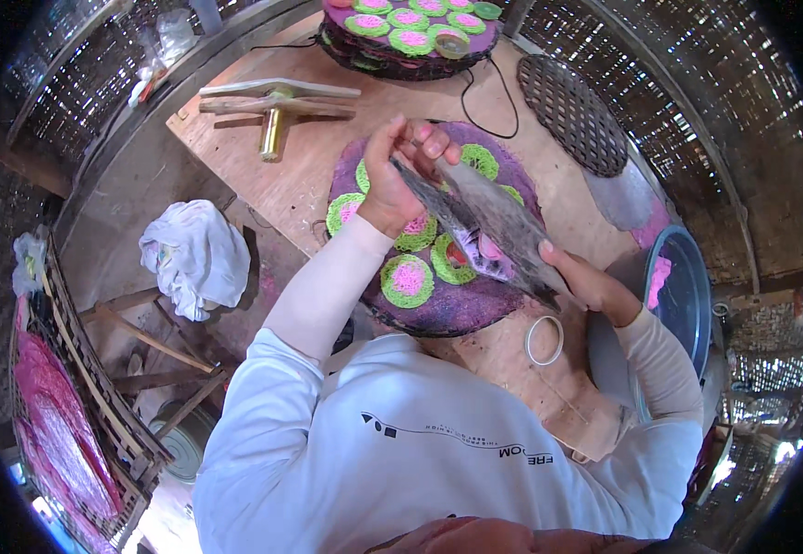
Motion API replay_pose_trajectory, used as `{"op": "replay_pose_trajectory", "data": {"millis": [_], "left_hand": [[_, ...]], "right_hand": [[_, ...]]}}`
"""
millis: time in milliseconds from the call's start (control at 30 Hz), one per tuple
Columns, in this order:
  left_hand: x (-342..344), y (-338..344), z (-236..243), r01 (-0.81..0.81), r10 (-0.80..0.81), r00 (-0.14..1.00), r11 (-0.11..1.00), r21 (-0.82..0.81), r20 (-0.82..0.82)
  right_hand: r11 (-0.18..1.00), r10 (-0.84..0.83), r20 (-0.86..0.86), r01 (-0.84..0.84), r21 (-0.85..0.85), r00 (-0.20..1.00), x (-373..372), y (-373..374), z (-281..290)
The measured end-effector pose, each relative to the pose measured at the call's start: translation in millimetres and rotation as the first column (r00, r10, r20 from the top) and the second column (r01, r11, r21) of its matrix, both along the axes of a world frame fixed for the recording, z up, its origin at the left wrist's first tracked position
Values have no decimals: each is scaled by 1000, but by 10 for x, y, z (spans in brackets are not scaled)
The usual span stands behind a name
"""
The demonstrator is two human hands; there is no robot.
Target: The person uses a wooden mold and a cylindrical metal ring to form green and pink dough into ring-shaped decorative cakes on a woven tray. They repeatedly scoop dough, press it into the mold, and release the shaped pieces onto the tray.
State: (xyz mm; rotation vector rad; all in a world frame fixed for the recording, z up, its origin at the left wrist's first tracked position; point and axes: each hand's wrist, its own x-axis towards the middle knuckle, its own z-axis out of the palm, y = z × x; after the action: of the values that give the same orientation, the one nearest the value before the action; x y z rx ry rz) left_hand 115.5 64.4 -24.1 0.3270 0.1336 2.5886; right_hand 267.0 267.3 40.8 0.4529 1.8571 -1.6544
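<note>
Both my hands hold a thin, greyish, see-through plastic bag (517, 217), tilted in the air, with a purple printed part on its lower face. My left hand (397, 175) grips its upper left end, fingers curled round the edge. At its lower right end my right hand (591, 282) pinches it, thumb on top. Below lies a round purple-covered tray (489, 312) with several lacy green discs with pink centres (408, 281); the bag and my left hand hide part of them. A white ring (544, 341) rests on the table near my right forearm.
At the back stands another round tray (337, 42) of green and pink discs. A wooden-handled press with a brass cylinder (274, 134) is at the far left, a woven mat (572, 115) at the far right. A blue tub (683, 295) stands right; white cloth (197, 254) lies left.
</note>
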Motion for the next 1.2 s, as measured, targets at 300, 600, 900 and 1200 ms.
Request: {"op": "replay_pose_trajectory", "data": {"millis": [300,600,900,1200], "left_hand": [[-118,245,-320,5,-4,999,999,-49,37],[-151,288,-424,-5,8,996,1000,-31,91],[-19,590,411,35,-40,996,997,-68,-81],[-76,1158,-215,135,-133,989,990,-48,57]], "right_hand": [[982,66,-86,-50,184,994,61,278,-630],[940,146,-259,-53,337,955,-16,153,-345],[997,-63,-40,65,40,997,160,494,-91],[850,-73,-12,68,523,997,381,889,-586]]}}
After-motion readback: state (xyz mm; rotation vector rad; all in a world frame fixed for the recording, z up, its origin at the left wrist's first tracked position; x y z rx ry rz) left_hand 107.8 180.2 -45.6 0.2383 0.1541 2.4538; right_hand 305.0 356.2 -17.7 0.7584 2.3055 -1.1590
